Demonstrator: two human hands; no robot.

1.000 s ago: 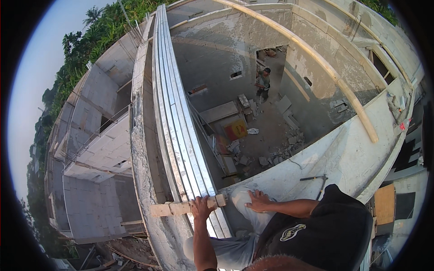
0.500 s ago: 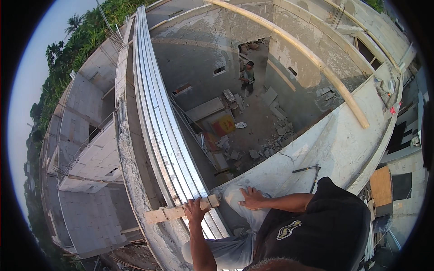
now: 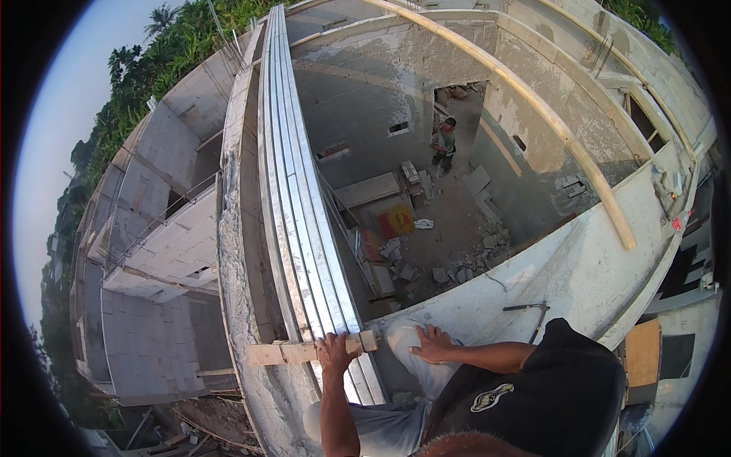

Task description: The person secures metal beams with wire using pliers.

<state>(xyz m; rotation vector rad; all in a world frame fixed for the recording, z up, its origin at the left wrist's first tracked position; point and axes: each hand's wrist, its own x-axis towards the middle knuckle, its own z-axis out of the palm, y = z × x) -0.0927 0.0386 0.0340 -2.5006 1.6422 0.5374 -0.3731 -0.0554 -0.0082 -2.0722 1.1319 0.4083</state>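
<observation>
My left hand [image 3: 335, 353] is closed over a short wooden batten [image 3: 285, 353]. The batten lies crosswise on a bundle of long shiny metal channels [image 3: 303, 228], which run away from me along the wall top. My right hand [image 3: 432, 343] rests on my bent knee with its fingers spread and holds nothing. On the concrete ledge [image 3: 586, 263] to the right lies a dark, thin, angled tool [image 3: 534, 308]; its exact kind is unclear.
Below the ledge drops a deep room where another person [image 3: 443, 146] stands among broken blocks [image 3: 464, 270] and a red-yellow sack [image 3: 395, 221]. A long wooden pole [image 3: 548, 118] spans the opening. Left of the rough wall top [image 3: 232, 251] is another drop.
The view has shifted, so the scene sits farther right and a little lower. My left hand stays on the batten and my right hand on my knee.
</observation>
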